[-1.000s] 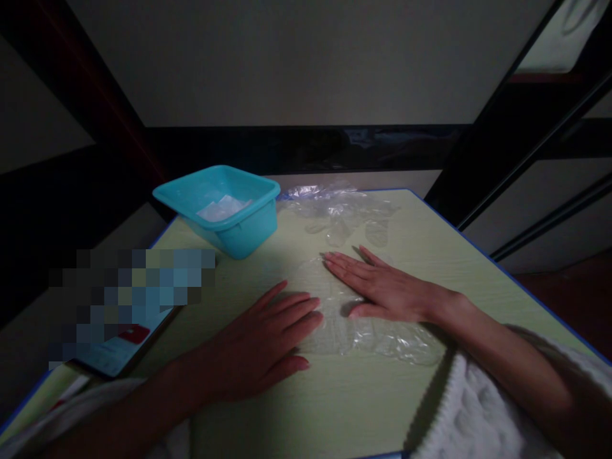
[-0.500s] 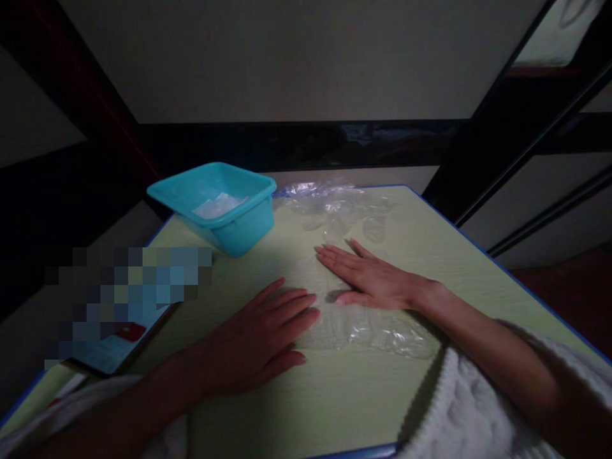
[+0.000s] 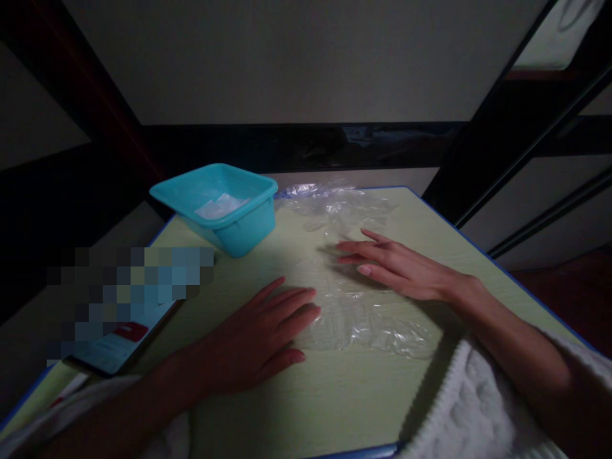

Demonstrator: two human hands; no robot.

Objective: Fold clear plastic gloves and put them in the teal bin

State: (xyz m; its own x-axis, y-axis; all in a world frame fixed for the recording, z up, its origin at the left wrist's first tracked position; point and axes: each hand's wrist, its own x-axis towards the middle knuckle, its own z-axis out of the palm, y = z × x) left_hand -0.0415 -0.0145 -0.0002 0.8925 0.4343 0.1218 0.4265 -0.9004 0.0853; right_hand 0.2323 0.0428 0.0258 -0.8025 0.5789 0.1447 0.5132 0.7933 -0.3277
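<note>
A clear disposable plastic glove (image 3: 354, 322) lies spread and slightly wrinkled on the table, its outline hard to make out. My left hand (image 3: 272, 335) rests palm down at its left edge, fingers apart and fingertips on or beside the plastic. Above its far right part hovers my right hand (image 3: 396, 264), with fingers loosely spread, a shadow under them and nothing held. Further back is a crumpled heap of similar clear plastic (image 3: 339, 201), just beyond the right fingertips.
A turquoise plastic basket (image 3: 248, 223) with whitish, thin pieces inside stands at the back left. At the left edge lies a phone (image 3: 108, 357), partly blurred out. The pale table (image 3: 296, 414) has a blue rim, and a panelled wall rises behind it.
My right hand has lifted off the plastic and shifted a little to the right, its fingers now bent more. The left hand has hardly moved.
</note>
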